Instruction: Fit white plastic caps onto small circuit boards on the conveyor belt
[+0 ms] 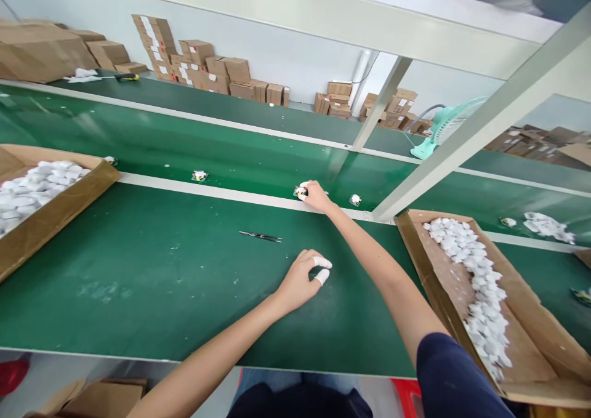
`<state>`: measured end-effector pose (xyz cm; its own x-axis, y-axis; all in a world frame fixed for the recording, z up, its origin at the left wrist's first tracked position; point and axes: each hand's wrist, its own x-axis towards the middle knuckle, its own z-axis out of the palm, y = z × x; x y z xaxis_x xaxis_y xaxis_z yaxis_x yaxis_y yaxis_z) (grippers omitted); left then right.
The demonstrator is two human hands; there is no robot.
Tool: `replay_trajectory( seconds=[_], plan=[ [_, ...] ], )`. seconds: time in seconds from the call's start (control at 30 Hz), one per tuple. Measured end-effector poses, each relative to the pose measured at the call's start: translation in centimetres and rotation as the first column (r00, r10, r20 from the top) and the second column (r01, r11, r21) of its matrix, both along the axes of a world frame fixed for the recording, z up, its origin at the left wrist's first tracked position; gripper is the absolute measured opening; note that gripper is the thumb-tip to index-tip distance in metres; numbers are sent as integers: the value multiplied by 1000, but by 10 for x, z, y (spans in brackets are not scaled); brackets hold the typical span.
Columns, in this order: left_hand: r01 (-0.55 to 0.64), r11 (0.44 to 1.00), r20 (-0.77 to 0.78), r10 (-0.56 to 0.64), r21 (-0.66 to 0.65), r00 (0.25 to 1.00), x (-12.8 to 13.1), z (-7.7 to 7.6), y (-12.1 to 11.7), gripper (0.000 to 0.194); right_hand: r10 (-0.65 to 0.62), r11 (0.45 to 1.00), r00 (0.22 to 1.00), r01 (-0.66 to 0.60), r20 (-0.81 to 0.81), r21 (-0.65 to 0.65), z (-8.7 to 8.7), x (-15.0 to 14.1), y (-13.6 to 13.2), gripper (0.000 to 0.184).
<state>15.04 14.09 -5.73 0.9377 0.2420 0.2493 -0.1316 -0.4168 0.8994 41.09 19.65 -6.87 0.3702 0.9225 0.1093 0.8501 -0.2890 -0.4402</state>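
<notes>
My right hand (pixel 316 196) reaches to the green strip behind the bench's pale rail, its fingers closed on a small circuit board (pixel 299 192) with white and yellow parts. Nearer to me, my left hand (pixel 300 281) is above the green bench top (pixel 152 270), thumb and forefinger apart with nothing between them. White finger covers show on that thumb and forefinger. A pair of dark tweezers (pixel 260 236) lies to the left of my hands. Two similar boards sit along the strip: one board (pixel 200 175) to the left, another board (pixel 354 200) to the right.
Cardboard trays hold many small white wrapped pieces, one tray (pixel 60 205) at left and one tray (pixel 415 245) at right. A slanted metal post (pixel 429 159) rises by the right tray. Behind stand a turquoise fan (pixel 446 125), a screwdriver (pixel 126 77) and stacked boxes (pixel 217 76).
</notes>
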Motion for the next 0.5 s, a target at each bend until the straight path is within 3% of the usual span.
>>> replay_trajectory(
  seconds=[0.07, 0.17, 0.27, 0.37, 0.5],
  plan=[
    [-23, 999, 36, 22, 47, 999, 0, 1, 1, 17, 58, 998, 998, -58, -2, 15, 10, -10, -31, 18],
    [-48, 986, 94, 33, 161, 995, 1, 1, 3, 21, 294, 956, 955, -293, -41, 28, 21, -37, -96, 17],
    [-46, 956, 101, 17, 290, 995, 3, -1, 3, 28, 384, 923, 922, -385, -52, -14, 23, -70, -163, 24],
    [-6, 911, 42, -12, 412, 999, 5, -7, 1, 37, 379, 924, 925, -379, 0, -47, 20, -93, -211, 34],
    [94, 849, -85, -58, 521, 995, 8, -15, -2, 50, 254, 967, 967, -253, 26, -38, 25, -95, -246, 50]
  ],
)
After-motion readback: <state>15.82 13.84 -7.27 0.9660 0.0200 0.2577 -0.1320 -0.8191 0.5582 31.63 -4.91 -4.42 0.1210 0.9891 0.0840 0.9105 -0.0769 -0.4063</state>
